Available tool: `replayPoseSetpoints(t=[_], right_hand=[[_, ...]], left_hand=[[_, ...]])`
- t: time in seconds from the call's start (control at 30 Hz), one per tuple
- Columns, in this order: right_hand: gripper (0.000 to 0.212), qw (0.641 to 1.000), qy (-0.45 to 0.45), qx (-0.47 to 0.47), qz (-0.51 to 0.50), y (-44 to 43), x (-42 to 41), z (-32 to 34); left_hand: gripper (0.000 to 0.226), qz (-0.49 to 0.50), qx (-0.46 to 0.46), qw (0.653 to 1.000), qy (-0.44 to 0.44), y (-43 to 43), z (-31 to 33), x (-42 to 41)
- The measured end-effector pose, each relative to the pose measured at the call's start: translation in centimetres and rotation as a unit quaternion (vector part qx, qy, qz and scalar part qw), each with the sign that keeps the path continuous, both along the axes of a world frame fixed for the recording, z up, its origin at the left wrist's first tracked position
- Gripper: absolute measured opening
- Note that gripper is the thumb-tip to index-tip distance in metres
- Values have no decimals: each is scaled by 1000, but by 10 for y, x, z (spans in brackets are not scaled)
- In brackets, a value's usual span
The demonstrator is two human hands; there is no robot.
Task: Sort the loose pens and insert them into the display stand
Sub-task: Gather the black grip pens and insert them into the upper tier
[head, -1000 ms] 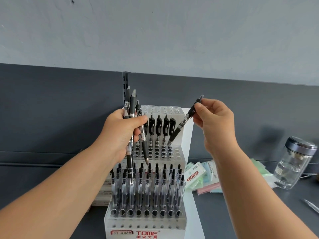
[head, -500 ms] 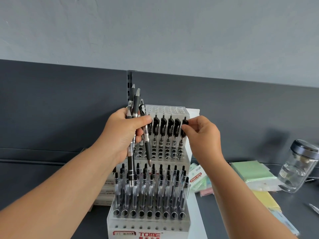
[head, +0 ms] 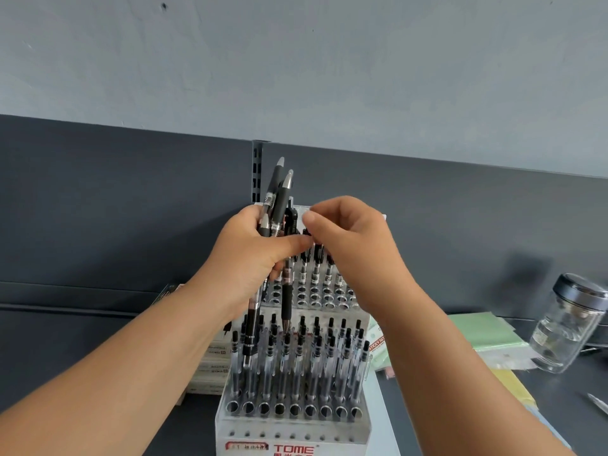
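Faces a dark table carrying, toward its front edge, a white tiered display stand, its lower tiers packed with upright pens and its upper tier showing one row of black pens. Grips a bundle of loose pens in the left hand, upright over the stand's upper tier with tips pointing down. Curls the right hand just beside that bundle, thumb near the pen tops; cannot tell whether anything is pinched.
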State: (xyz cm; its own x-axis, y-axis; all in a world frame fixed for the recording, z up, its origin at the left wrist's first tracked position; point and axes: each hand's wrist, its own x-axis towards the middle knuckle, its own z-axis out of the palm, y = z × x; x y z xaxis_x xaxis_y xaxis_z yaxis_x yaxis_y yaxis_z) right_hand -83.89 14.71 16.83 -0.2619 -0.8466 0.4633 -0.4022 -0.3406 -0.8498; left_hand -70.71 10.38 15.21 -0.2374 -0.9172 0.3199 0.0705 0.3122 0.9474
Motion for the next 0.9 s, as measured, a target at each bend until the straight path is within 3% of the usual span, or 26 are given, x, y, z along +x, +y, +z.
replayPoseSetpoints(t=[0.13, 0.23, 0.43, 0.9], right_hand=[[7, 997, -17, 36, 62, -6, 16, 4], [5, 998, -15, 22, 54, -12, 22, 5], [9, 998, -25, -51, -18, -30, 35, 11], [9, 984, 141, 41, -97, -51, 60, -28]], left_hand=[[36, -9, -32, 999, -20, 5, 2, 6], [35, -7, -22, 1000, -13, 2, 1, 19], [12, 52, 34, 998, 28, -12, -7, 49], [30, 67, 83, 994, 26, -15, -20, 79]])
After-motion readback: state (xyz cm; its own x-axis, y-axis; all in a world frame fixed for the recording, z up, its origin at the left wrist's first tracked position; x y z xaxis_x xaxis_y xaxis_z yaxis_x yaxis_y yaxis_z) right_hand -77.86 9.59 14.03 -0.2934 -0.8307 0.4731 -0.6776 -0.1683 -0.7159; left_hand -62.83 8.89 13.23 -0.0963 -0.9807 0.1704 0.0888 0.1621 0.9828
